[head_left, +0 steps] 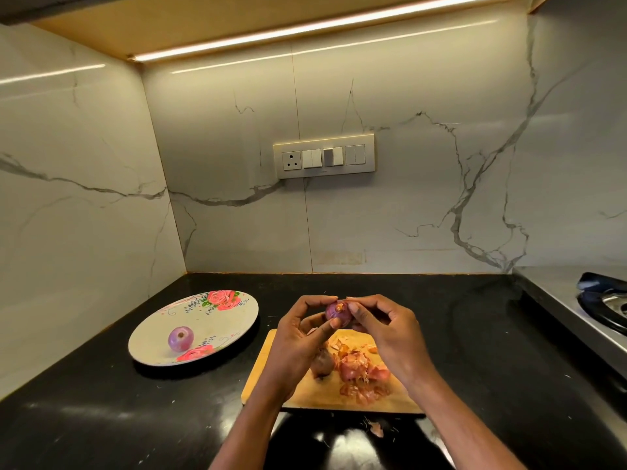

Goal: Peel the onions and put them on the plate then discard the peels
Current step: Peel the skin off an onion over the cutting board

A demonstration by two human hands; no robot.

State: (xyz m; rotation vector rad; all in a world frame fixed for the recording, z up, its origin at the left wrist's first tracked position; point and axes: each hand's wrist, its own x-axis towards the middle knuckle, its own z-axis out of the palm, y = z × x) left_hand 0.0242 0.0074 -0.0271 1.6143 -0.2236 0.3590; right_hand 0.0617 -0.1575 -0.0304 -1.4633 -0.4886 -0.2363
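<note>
onion (336, 313) | left hand (302, 334) fingers curled, pinching it | right hand (386, 329) fingers curled, gripping it | above cutting board (271, 378)

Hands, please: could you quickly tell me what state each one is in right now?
Left hand: fingers curled round the onion, holding it.
Right hand: fingertips pinching at the same onion's top.

view: single head-worn wide-angle camera, no second view to overlap
position: above the near edge of the black worktop (101, 418)
facing: forward and down, toward the marble corner wall (424, 198)
nearness: close; both forearms enter from the bottom edge
framing: worktop low, wall and lit cabinet underside (237, 32) above, edges bowed
</note>
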